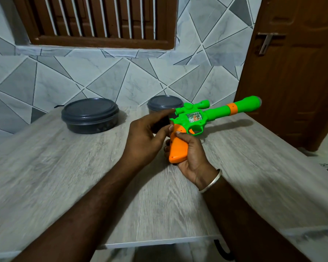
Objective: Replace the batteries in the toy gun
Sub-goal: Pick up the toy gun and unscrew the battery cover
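Note:
A green toy gun (214,112) with an orange grip, an orange band on its barrel and a small scope on top is held above the wooden table (64,167), with the barrel pointing right and away. My right hand (189,157) grips the orange handle from below, fingers wrapped round it. My left hand (148,135) is at the back of the gun; its thumb presses the upper part of the orange grip and its forefinger reaches toward the green rear end. No batteries are visible.
A wide dark lidded container (90,115) stands at the back left of the table. A smaller dark lidded container (164,104) stands behind the gun. A tiled wall lies beyond. A brown door (292,72) is at the right. The table's front edge lies near me.

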The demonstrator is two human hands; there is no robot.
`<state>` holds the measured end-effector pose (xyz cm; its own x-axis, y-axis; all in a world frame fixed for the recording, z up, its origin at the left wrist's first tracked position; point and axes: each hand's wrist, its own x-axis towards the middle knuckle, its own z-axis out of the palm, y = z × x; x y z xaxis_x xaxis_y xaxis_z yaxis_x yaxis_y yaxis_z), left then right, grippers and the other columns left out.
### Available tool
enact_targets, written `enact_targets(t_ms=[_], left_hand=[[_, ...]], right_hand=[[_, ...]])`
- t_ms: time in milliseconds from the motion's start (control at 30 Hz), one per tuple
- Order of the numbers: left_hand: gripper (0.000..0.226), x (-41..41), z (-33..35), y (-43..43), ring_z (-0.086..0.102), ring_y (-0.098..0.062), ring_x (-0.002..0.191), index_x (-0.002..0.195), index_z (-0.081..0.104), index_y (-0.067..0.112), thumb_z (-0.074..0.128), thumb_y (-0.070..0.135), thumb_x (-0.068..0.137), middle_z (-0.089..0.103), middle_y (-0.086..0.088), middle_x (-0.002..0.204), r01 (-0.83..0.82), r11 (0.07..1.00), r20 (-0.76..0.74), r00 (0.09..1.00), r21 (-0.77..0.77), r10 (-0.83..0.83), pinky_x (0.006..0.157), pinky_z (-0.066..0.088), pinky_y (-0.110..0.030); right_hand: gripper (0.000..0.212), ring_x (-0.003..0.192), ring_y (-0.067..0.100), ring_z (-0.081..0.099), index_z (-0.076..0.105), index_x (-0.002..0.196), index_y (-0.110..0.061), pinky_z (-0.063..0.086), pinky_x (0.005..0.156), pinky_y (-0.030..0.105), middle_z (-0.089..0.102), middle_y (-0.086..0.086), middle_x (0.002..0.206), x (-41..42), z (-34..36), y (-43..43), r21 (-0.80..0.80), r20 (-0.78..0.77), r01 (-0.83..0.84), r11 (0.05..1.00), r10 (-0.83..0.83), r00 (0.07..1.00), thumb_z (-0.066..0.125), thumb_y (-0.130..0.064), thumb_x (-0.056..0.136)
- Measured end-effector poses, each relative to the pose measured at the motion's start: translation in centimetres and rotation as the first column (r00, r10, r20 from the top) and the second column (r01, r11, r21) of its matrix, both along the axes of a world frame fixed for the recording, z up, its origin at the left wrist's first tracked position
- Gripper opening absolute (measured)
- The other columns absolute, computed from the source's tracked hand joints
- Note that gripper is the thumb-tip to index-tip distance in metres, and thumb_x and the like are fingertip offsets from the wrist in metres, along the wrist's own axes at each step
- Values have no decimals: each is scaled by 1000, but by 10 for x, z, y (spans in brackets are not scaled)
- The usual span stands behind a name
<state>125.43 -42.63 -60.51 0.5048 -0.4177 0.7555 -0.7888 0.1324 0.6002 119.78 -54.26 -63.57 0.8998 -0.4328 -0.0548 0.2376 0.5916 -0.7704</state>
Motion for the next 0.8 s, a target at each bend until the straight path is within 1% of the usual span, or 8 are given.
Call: enact_targets(t_ms=[100, 267, 367, 467, 533, 600, 700, 800], left_hand=[[41, 0, 2, -2, 69, -1, 86, 128, 69, 16, 77, 13, 88, 74, 5, 99, -52, 998, 47, 997, -17, 53, 80, 58, -25], [41, -2, 1, -1, 72, -8, 98, 132, 66, 15, 69, 8, 92, 74, 0, 110, 15, 1000, 2, 1000, 5, -15, 86, 59, -29], [40, -2, 2, -2, 72, -7, 92, 128, 68, 16, 74, 10, 89, 74, 6, 101, -16, 1000, 20, 1000, -5, 16, 80, 60, -29], [39, -3, 3, -2, 72, -7, 93, 128, 68, 17, 74, 14, 90, 75, 5, 106, 20, 1000, -9, 1000, 13, -20, 79, 60, -27], [39, -3, 2, 0, 72, -8, 98, 131, 67, 15, 69, 9, 92, 75, 1, 111, 57, 998, -27, 998, 30, -56, 84, 60, -29], [40, -2, 2, 1, 72, -9, 102, 130, 66, 13, 66, 4, 91, 74, -1, 113, 60, 998, -31, 998, 31, -59, 89, 60, -35], [36, 1, 0, -1, 73, -16, 98, 125, 68, 12, 70, 6, 89, 75, -2, 110, 40, 999, -35, 999, 9, -40, 84, 60, -46], [35, 1, 0, -1, 73, -17, 95, 124, 69, 12, 72, 8, 89, 75, -3, 107, 35, 999, -36, 999, 4, -34, 84, 60, -46]], right_hand=[[19, 65, 20, 54, 60, 106, -8, 47, 47, 23, 57, 12, 77, -1, 1, 1, 5, 1, -13, 1000, 13, 1000, 47, -17, 94], [18, 63, 19, 56, 62, 103, -9, 48, 50, 25, 59, 10, 77, -1, 0, 0, 1, 2, 1, 1000, -1, 1000, 50, -17, 93], [24, 63, 20, 57, 60, 112, -10, 49, 51, 25, 60, 11, 78, 1, -1, -1, -3, -11, 7, 1000, -7, 1000, 50, -19, 93], [19, 61, 18, 57, 61, 108, -11, 48, 51, 25, 60, 9, 74, 1, 0, 0, 0, 14, 10, 1000, -10, 1000, 49, -18, 94], [17, 60, 17, 56, 62, 100, -11, 47, 51, 25, 60, 8, 71, -1, 2, 0, 3, 27, -5, 1000, 5, 1000, 48, -16, 94], [17, 63, 18, 56, 63, 101, -11, 48, 52, 26, 61, 9, 74, -2, 2, 0, 4, 19, -6, 1000, 6, 1000, 49, -17, 94], [22, 62, 20, 57, 60, 110, -9, 48, 52, 27, 60, 11, 76, -1, 0, 0, -15, -19, 1, 1000, -1, 1000, 50, -19, 93], [20, 61, 21, 56, 61, 106, -9, 47, 51, 27, 59, 11, 75, 0, 0, -1, -24, -20, 3, 1000, -3, 1000, 50, -20, 93]])
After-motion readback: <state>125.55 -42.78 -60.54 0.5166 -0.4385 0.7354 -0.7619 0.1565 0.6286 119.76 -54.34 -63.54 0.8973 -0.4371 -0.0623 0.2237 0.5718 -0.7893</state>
